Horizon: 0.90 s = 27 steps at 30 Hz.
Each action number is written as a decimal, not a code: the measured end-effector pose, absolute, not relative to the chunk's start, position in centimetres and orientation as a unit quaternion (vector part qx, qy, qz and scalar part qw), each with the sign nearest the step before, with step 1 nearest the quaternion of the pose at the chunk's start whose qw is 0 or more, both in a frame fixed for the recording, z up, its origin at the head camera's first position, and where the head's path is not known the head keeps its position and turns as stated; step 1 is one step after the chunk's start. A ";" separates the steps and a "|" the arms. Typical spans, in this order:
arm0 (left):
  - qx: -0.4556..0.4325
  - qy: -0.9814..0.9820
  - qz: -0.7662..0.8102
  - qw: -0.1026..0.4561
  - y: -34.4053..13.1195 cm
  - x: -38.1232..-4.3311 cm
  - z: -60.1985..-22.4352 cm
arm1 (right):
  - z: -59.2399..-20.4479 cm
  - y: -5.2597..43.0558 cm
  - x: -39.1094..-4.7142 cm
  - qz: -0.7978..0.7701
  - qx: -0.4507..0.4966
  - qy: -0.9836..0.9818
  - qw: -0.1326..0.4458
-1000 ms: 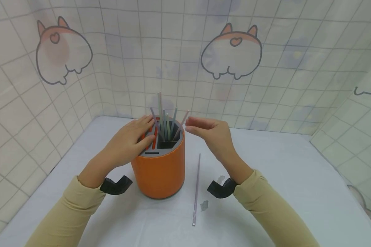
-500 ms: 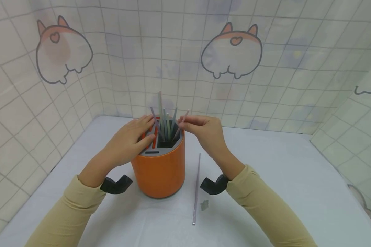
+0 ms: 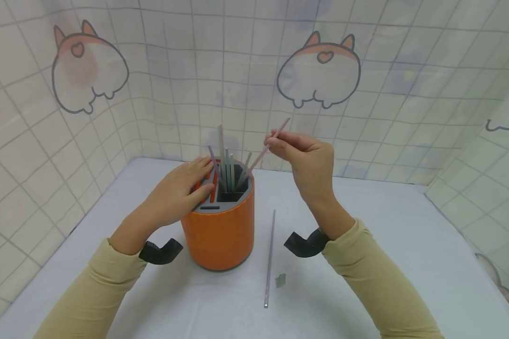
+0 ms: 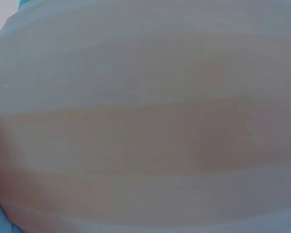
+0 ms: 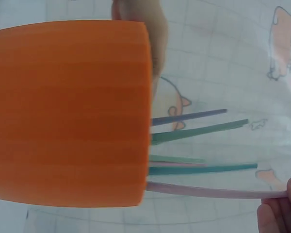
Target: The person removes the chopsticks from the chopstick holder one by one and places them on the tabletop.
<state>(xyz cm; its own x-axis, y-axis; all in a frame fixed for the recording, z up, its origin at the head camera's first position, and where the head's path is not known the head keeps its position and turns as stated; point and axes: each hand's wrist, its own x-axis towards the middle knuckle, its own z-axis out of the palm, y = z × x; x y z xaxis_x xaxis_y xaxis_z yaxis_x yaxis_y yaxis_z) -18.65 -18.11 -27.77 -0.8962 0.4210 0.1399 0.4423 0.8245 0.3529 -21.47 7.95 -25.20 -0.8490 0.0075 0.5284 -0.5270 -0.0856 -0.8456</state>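
A round orange holder (image 3: 220,240) with a slotted grey top stands on the white table. My left hand (image 3: 176,190) rests over the left part of its top, fingers extended. Several thin coloured sticks (image 3: 231,172), like straws, stand in the open compartment. With thumb and fingertips my right hand (image 3: 309,157) pinches a pink stick (image 3: 271,143) near its upper end. That pink stick (image 5: 208,191) slants out of the holder, its lower end still inside, in the right wrist view. The left wrist view is too blurred to read.
A purple stick (image 3: 269,259) lies on the table right of the holder. Beside it is a small grey patch (image 3: 281,280). A white cloth wall (image 3: 246,94) with grid lines and cartoon prints rises behind.
My right hand took hold of the pink stick, then moved up and right, drawing it partway out of the holder. My left hand stayed on the holder.
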 end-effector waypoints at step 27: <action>-0.224 -0.955 -0.194 0.027 -18.2 -18.5 -27.9 | -20.4 10.4 -19.2 0.764 0.248 -0.507 0.311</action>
<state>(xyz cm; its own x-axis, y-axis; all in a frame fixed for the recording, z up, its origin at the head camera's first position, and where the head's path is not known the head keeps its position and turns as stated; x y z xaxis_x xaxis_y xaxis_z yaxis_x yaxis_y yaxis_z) -18.54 -18.18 -27.87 -0.8980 0.4175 0.1391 0.4387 0.8243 0.3580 -19.22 10.40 -20.42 -0.6834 0.2244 0.6947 -0.7273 -0.2918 -0.6212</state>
